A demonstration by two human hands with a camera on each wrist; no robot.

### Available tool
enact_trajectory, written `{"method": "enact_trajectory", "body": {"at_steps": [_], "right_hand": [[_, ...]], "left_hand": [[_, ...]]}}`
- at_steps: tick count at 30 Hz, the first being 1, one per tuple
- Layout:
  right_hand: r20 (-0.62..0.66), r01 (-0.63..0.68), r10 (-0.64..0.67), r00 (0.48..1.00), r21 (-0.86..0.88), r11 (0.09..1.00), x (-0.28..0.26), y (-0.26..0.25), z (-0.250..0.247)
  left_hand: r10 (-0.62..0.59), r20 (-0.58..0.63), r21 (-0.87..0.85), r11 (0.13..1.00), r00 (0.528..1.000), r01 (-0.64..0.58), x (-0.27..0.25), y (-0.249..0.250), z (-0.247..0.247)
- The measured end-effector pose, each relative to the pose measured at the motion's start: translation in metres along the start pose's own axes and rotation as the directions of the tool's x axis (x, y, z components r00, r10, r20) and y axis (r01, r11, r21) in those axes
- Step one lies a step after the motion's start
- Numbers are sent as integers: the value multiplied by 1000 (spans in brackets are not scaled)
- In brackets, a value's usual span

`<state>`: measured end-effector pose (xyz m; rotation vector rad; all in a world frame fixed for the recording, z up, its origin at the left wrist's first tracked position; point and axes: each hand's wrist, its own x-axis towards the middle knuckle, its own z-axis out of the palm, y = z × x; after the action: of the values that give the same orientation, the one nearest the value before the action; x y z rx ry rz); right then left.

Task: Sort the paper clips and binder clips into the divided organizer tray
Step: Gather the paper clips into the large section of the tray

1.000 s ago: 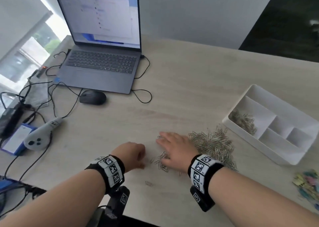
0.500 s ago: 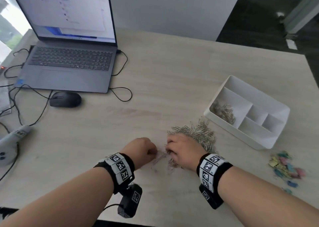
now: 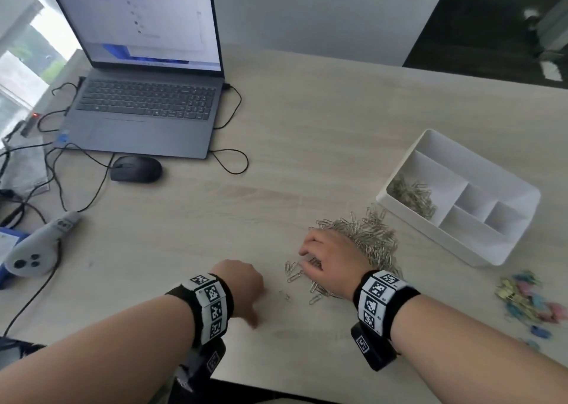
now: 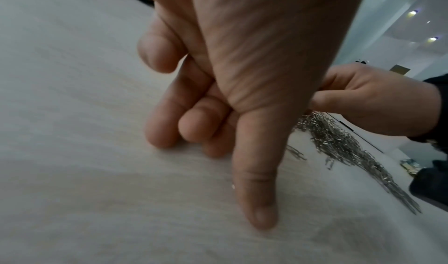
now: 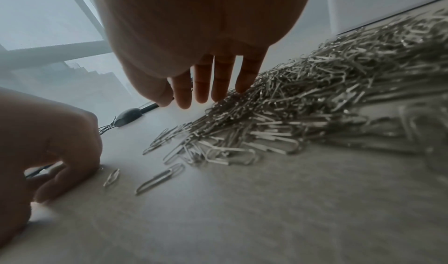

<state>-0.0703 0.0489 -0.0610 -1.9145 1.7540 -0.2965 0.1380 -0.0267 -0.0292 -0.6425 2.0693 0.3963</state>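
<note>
my right hand (image 3: 330, 257) rests with straight, spread fingers on the near-left edge of the heap of silver wire paper clips (image 3: 365, 237), holding nothing; my left hand (image 3: 242, 283), left of the heap, has fingers curled in and thumb pressing the pale wooden table (image 3: 307, 127), grasping nothing i can see. the white divided plastic organizer tray (image 3: 507, 250) sits right of the heap, pastel binder clips (image 3: 528, 299) beyond it

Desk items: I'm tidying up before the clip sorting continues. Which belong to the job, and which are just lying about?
Job: paper clip pile; binder clips; organizer tray.

Lying about: laptop; mouse; controller; cables.
</note>
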Motion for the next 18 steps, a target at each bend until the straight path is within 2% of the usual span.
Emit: {"method": "enact_trajectory", "body": {"at_steps": [6, 11, 16, 18], "right_hand": [[-65, -44, 45, 997, 14, 999, -16, 12, -4], [-172, -90, 89, 981, -1, 996, -37, 22, -14], [-277, -219, 228, 933, 63, 974, -69, 41, -27], [-271, -301, 309, 912, 72, 951, -86, 48, -32]], "left_hand": [[9, -34, -14, 1000, 999, -10, 19, 23, -23], [56, -85, 49, 997, 995, -52, 40, 52, -48], [100, -116, 73, 993, 988, -91, 56, 71, -66], [110, -132, 57, 993, 985, -103, 61, 74, -70]]}}
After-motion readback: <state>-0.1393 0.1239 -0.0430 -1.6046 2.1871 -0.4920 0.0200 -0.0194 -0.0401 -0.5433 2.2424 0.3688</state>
